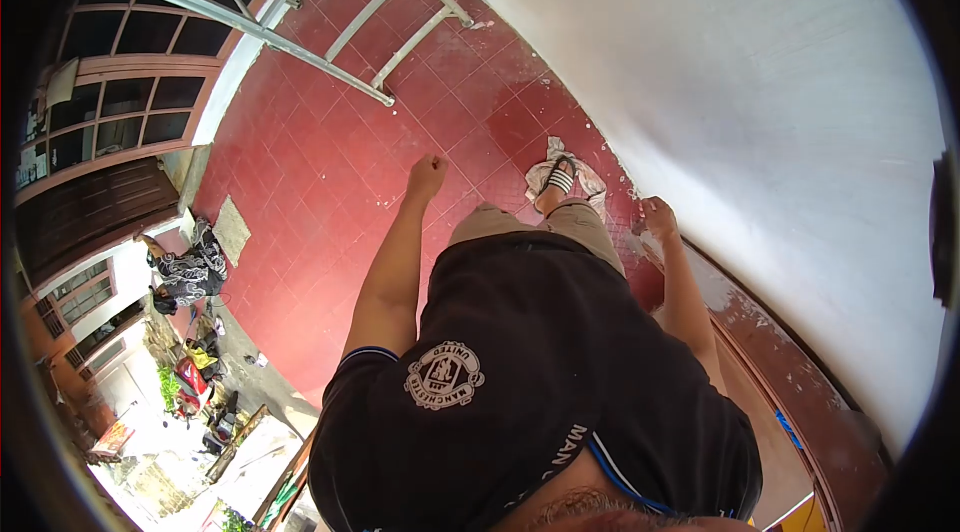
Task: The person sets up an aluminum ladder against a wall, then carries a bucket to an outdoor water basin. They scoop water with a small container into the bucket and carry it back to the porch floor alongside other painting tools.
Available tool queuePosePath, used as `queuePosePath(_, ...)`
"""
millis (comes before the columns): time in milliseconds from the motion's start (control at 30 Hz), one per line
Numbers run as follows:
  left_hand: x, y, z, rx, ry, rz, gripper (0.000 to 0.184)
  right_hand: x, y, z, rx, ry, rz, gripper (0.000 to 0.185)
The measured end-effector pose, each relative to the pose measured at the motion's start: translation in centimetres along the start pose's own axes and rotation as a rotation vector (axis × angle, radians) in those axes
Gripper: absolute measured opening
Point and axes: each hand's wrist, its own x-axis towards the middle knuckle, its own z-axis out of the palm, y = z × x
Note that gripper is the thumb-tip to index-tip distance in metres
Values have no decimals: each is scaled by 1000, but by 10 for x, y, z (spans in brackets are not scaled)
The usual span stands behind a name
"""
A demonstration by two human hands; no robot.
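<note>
My left hand [428, 175] hangs over the red tiled floor, its fingers curled closed with nothing showing in them. On the other side, my right hand [658, 217] is beside the white wall, near a worn brown ledge [735, 297]. Its fingers are curled in too, and I see nothing held; whether it touches the wall I cannot tell. One foot in a black sandal with white stripes [562, 177] stands on a crumpled pale cloth [592, 189] on the floor. My other foot is hidden.
A metal ladder-like frame [345, 77] stands ahead on the red tiles [320, 172]. The white wall [740, 82] runs along my right. Windows [150, 32] and a dark wooden door [95, 217] are at left, with a mat [232, 230] and patterned dark fabric [195, 267] nearby.
</note>
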Motion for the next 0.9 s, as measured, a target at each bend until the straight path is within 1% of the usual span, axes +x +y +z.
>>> queuePosePath(33, 11, 25, -12, 3, -1, 4, 38, 5, 1, -3, -1, 3, 8, 29)
queuePosePath(67, 24, 39, -21, 3, -11, 6, 38, 12, 8, -4, -6, -37, 64, 31)
queuePosePath(100, 38, 46, -28, 51, -21, 14, 40, 16, 12, -3, -9, -77, 122, 34)
queuePosePath(133, 46, 51, -35, 100, -34, 21, 42, 16, 17, 0, -8, -76, 135, 34)
queuePosePath(200, 67, 38, -44, 46, -42, 5, 42, 18, 20, 10, -246, 87, -39, 28)
queuePosePath(233, 77, 26, -50, -11, -42, -16, 43, 20, 21, 17, -245, 89, -31, 28)
queuePosePath(300, 99, -20, -50, -25, -28, -38, 42, 31, 27, 35, -97, 17, 60, 32)
queuePosePath(333, 112, -51, -49, -37, -6, -63, 41, 29, 2, 35, -92, 21, 68, 32)
queuePosePath(400, 137, -131, -41, -15, -44, -137, 41, 15, -63, 34, -206, 38, 50, 33)
queuePosePath(467, 149, -168, -56, -109, -194, -343, 39, 37, -74, 49, -212, 57, 72, 31)
queuePosePath(533, 162, -183, -82, -125, -355, -469, 36, 67, -77, 72, -38, 93, 77, 30)
queuePosePath(600, 180, -195, -110, -167, -375, -465, 35, 76, -159, 70, -71, 112, 55, 31)
queuePosePath(700, 228, -205, -149, -255, -392, -453, 34, 110, -243, 74, -43, 115, 15, 32)
queuePosePath(733, 246, -207, -164, -292, -389, -441, 34, 105, -293, 65, -34, 100, 46, 34)
queuePosePath(767, 262, -196, -186, -276, -385, -393, 34, 110, -317, 64, -5, 108, 23, 34)
queuePosePath(833, 304, -188, -216, -349, -352, -376, 34, 112, -337, 63, 26, 134, 5, 35)
queuePosePath(900, 345, -179, -237, -313, -295, -326, 33, 114, -339, 69, 51, 160, 36, 35)
